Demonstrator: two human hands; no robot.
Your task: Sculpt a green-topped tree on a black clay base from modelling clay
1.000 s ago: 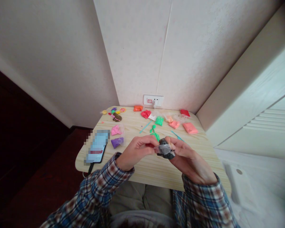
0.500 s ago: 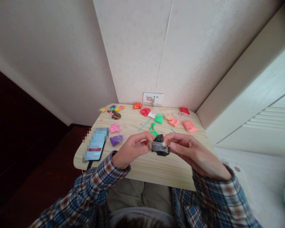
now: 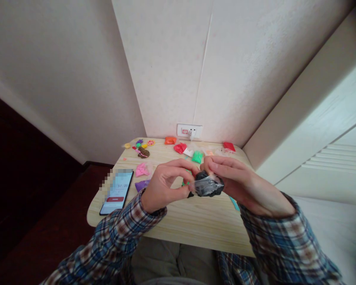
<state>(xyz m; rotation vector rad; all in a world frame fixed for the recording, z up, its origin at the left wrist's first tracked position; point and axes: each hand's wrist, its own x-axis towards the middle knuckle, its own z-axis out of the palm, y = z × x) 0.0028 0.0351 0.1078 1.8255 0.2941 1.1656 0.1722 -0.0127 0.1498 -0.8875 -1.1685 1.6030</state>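
Above the table, a black packet is held between the fingertips of both hands. Its left end is pinched between thumb and forefinger of the left hand; its right side is gripped by the bent fingers of the right hand. Beyond the fingertips, a green packet is seen; left of the left fingers, a pink packet and a phone.

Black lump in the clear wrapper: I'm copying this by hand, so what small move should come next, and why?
Probably the left hand should gently peel the clear wrapper sideways while the right hand steadies the black lump: the wrapper lies across the lump's near side, and the left hand seems to pinch its edge.
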